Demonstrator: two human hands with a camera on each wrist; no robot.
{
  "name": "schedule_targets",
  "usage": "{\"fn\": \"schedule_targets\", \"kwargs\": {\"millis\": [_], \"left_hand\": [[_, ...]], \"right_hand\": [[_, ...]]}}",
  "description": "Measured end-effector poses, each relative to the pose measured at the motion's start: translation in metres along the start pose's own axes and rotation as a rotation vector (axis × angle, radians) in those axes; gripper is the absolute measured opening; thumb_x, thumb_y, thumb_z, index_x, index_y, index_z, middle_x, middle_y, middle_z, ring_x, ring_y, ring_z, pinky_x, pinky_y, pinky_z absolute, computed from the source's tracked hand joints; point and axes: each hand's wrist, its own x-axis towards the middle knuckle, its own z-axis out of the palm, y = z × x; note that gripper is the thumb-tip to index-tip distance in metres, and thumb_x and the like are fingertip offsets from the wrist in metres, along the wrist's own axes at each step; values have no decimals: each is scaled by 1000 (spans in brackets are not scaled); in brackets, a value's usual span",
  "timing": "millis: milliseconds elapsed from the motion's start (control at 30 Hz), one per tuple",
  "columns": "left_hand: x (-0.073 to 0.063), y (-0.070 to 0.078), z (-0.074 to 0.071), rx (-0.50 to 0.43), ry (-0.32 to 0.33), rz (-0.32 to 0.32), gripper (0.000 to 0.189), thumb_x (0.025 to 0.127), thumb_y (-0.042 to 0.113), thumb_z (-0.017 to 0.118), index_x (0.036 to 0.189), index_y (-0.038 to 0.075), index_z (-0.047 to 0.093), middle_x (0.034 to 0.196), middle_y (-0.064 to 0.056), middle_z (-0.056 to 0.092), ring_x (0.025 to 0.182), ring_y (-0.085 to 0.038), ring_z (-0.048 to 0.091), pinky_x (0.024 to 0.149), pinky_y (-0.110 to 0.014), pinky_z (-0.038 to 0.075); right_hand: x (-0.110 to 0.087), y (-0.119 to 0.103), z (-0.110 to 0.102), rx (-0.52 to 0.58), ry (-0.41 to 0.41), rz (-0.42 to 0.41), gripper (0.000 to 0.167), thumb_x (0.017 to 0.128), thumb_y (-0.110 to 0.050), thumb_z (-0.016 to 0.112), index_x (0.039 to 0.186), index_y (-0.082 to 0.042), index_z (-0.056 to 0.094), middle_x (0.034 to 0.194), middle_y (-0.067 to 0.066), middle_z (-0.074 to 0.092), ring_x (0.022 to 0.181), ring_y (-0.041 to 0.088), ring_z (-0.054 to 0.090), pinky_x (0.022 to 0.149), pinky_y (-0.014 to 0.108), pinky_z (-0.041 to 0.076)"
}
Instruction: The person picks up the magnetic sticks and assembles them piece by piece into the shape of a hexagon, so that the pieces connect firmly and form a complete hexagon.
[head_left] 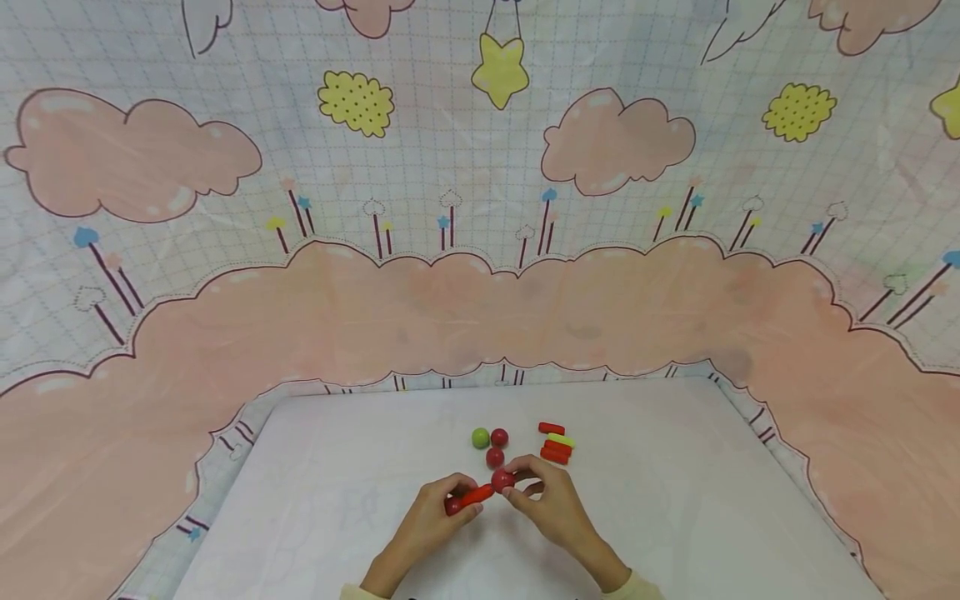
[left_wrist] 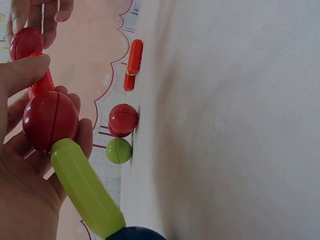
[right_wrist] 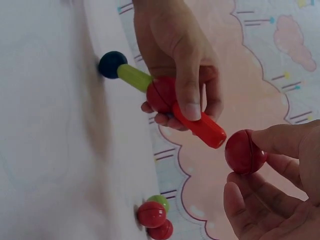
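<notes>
Cream sleeves (head_left: 634,587) at the bottom edge of the head view, hands just above, lower centre. Left hand (head_left: 435,510) grips the near red ball (left_wrist: 50,122) and the held red rod (head_left: 477,496), thumb laid along the rod. Those two are joined, ball at one rod end. Same ball also carries a lime green rod (left_wrist: 87,187) on its other side, with a dark blue ball (right_wrist: 112,65) at the far end; chain runs from upper left to centre in the right wrist view. Right hand (head_left: 551,497) pinches a loose red ball (right_wrist: 245,152) between thumb and fingers, just beside the rod's free end, narrow gap in the right wrist view.

Counter (head_left: 337,467), white, fills the lower middle of the head frame. On it, just above the hands: green ball (head_left: 480,437), upper red ball (head_left: 499,437) to its right, lower red ball (head_left: 495,458) below. Right of those, a group of short rods: top red rod (head_left: 551,428), yellow-green rod (head_left: 561,440), two more red rods (head_left: 554,457) under it. Printed cloth (head_left: 450,317) behind, pink clouds and yellow stars.
</notes>
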Motion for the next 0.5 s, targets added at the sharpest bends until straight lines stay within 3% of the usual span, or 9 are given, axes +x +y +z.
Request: {"fn": "schedule_targets", "kwargs": {"millis": [500], "left_hand": [[-1, 6, -2, -4, -17, -13, 27, 87, 28, 75, 110, 17, 66, 99, 2, 70, 82, -3, 56, 75, -18, 51]], "right_hand": [[-1, 4, 7, 10, -20, 14, 25, 87, -23, 75, 109, -16, 67, 107, 1, 70, 99, 19, 65, 78, 18, 53]]}}
